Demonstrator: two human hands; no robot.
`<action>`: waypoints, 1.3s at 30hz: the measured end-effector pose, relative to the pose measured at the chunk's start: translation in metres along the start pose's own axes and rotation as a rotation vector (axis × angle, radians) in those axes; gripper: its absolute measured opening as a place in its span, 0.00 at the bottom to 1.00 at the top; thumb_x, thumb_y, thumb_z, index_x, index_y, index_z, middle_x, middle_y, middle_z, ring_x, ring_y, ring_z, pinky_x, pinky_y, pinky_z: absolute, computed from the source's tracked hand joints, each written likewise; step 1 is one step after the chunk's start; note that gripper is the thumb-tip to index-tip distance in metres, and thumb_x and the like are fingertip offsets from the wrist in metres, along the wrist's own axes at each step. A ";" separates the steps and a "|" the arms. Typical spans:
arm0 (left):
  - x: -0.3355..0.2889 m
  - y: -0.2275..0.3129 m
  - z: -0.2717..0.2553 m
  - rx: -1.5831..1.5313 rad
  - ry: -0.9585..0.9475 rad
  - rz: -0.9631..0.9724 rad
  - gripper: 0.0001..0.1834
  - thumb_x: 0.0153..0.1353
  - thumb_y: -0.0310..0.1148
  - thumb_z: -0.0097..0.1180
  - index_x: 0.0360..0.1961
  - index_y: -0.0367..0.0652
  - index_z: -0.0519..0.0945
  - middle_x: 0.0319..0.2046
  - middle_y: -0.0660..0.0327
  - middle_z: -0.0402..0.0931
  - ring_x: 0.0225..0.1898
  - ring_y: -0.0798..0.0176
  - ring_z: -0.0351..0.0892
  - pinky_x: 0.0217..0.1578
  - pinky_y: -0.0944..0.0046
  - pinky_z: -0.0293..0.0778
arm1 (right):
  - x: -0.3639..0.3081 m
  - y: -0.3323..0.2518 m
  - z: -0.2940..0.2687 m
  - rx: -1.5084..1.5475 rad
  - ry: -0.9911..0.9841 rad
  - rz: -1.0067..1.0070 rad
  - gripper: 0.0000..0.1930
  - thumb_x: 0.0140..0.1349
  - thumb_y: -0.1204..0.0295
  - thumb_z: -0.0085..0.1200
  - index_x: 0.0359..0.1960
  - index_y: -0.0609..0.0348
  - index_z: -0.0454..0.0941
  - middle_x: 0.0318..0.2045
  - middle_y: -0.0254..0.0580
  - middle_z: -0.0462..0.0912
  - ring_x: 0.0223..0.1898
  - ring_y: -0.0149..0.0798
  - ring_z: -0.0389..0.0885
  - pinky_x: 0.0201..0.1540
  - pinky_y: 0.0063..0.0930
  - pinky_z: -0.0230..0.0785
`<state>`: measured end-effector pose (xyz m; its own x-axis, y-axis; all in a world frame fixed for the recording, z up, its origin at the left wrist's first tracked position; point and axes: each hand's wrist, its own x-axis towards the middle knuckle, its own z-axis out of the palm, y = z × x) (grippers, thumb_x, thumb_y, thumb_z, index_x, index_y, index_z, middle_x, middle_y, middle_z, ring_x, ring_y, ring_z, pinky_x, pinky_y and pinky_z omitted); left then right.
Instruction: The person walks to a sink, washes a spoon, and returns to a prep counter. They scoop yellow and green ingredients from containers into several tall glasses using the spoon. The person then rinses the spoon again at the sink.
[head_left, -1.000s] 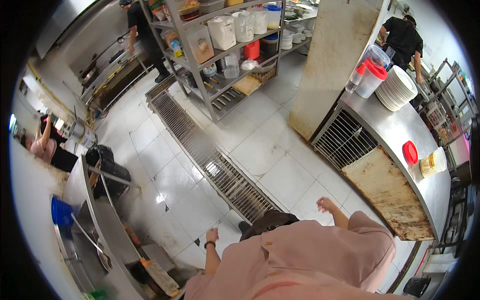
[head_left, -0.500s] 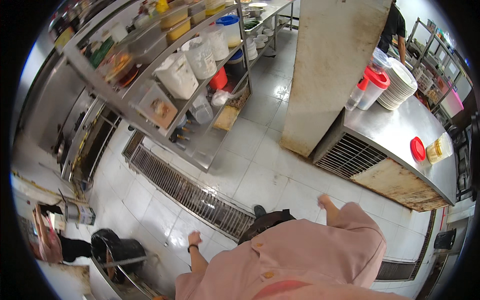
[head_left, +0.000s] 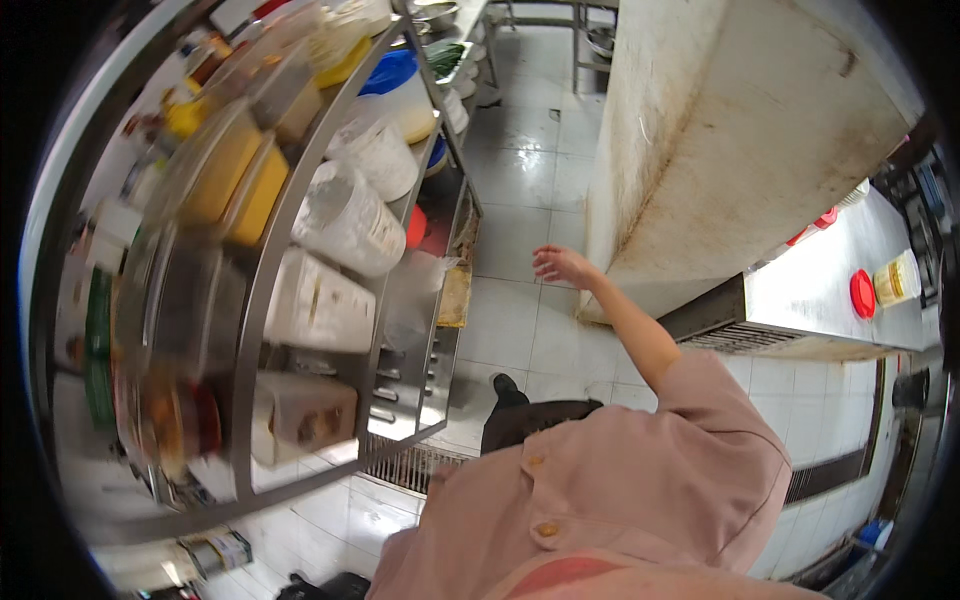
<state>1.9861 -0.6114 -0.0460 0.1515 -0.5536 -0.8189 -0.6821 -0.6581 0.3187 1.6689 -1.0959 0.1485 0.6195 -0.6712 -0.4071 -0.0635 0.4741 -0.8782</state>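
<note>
My right hand (head_left: 562,266) is stretched out ahead of me, its fingers apart and holding nothing. It is over the floor aisle, between the metal shelf rack (head_left: 262,300) and the stained white pillar (head_left: 690,150), touching neither. My left hand does not show; my shirt hides that side. Nearest on the rack are a white tub (head_left: 320,302), a cloudy round bucket (head_left: 350,220) and a clear box (head_left: 303,415) with brown contents. A blue-lidded container (head_left: 400,90) stands farther along.
On the right, a steel counter (head_left: 825,265) holds a red lid (head_left: 862,294) and an open clear tub (head_left: 897,278). A floor drain grate (head_left: 410,464) runs under the rack. Ahead, the tiled aisle (head_left: 510,180) passes a table with a metal bowl (head_left: 437,15).
I have moved forward and turned, so the rack and pillar are much closer. My right hand has swung forward into the aisle. My left hand has gone out of sight.
</note>
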 end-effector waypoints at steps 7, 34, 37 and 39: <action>0.241 0.359 -0.265 0.117 0.000 0.505 0.15 0.58 0.39 0.45 0.25 0.39 0.76 0.21 0.56 0.77 0.23 0.60 0.76 0.26 0.57 0.71 | 0.045 -0.076 -0.081 0.111 0.286 -0.059 0.17 0.63 0.60 0.50 0.50 0.53 0.69 0.41 0.35 0.76 0.43 0.31 0.76 0.45 0.28 0.69; 0.573 1.087 -0.784 -0.340 0.188 0.833 0.14 0.59 0.33 0.54 0.23 0.44 0.63 0.20 0.69 0.62 0.23 0.74 0.60 0.25 0.70 0.62 | 0.507 -0.240 -0.622 0.402 0.877 0.373 0.10 0.62 0.63 0.44 0.42 0.49 0.69 0.30 0.35 0.76 0.28 0.34 0.77 0.28 0.31 0.71; 0.608 1.221 -0.873 -0.271 0.261 1.092 0.13 0.59 0.34 0.55 0.26 0.42 0.64 0.21 0.68 0.62 0.24 0.74 0.59 0.25 0.71 0.62 | 0.510 -0.239 -0.665 0.673 0.994 0.480 0.13 0.63 0.62 0.44 0.44 0.55 0.68 0.36 0.39 0.75 0.36 0.38 0.77 0.36 0.35 0.73; 0.638 1.281 -0.918 -0.269 0.271 1.144 0.13 0.59 0.35 0.55 0.28 0.39 0.66 0.21 0.63 0.65 0.24 0.69 0.62 0.27 0.67 0.64 | 0.541 -0.245 -0.699 0.727 1.074 0.409 0.15 0.63 0.61 0.44 0.45 0.58 0.67 0.38 0.41 0.75 0.39 0.40 0.76 0.39 0.37 0.73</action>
<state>1.8655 -2.2756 0.2779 -0.2761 -0.9537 0.1189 -0.3540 0.2160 0.9100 1.4730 -1.9737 -0.0323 -0.2751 -0.3623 -0.8905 0.5358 0.7113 -0.4549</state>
